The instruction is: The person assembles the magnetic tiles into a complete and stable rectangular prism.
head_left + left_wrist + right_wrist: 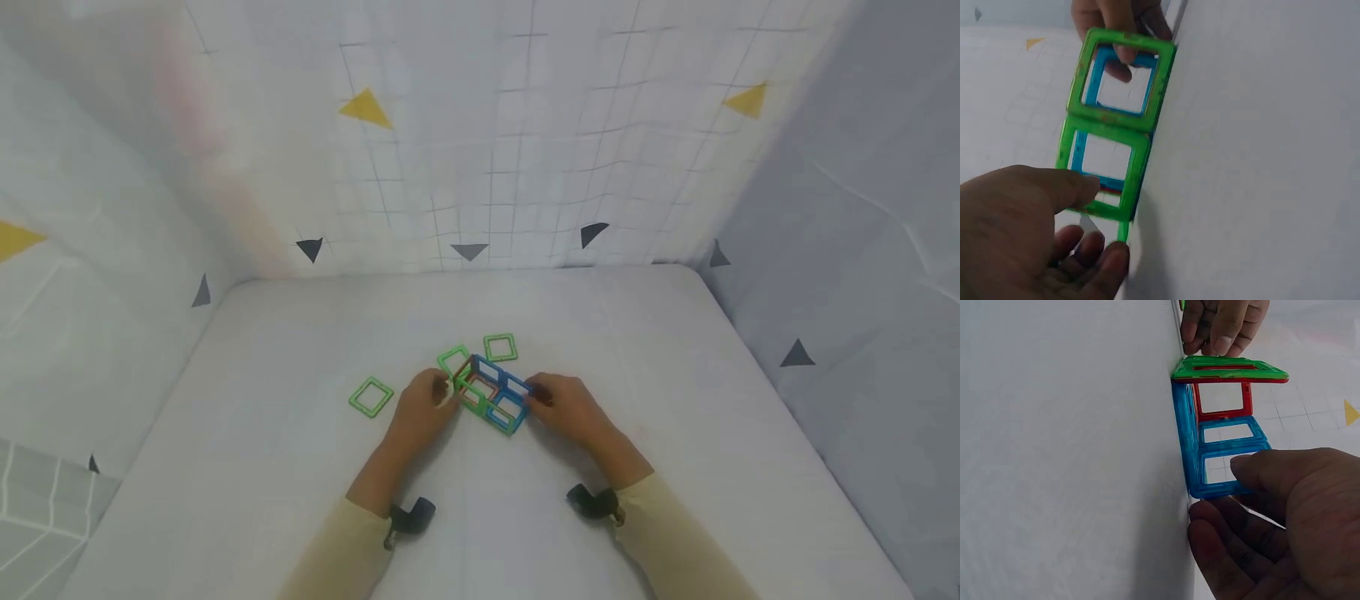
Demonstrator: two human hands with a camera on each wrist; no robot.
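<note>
- Frame box [483, 406]: hollow square frames joined edge to edge, set on the table [517, 533] between the two hands; top uncovered.
- Left hand [416, 412]: grip narrow, holding the left end of the box; the thumb lies on a frame of the green wall [1110, 120].
- Right hand [570, 408]: grip narrow, thumb and fingers holding a blue frame [1219, 489] at the right end.
- Red frame [1225, 417]: upright at the end away from the right hand.
- Loose green frames: one [450, 352] just beside the left end, whether touching cannot be told; one [501, 359] near the blue side; one [360, 389] apart, left of the left hand.
- Step in hand, as judged: steadying and squaring the walls. Best done with light, equal pressure from both ends, since a hard squeeze could fold the seams.
- Base edges are best kept flat on the table, with corners brought flush before either grip loosens.
- Fingertips are best placed on the rims, clear of the seams; the joints, probably magnetic, may swing if pushed sideways.
</note>
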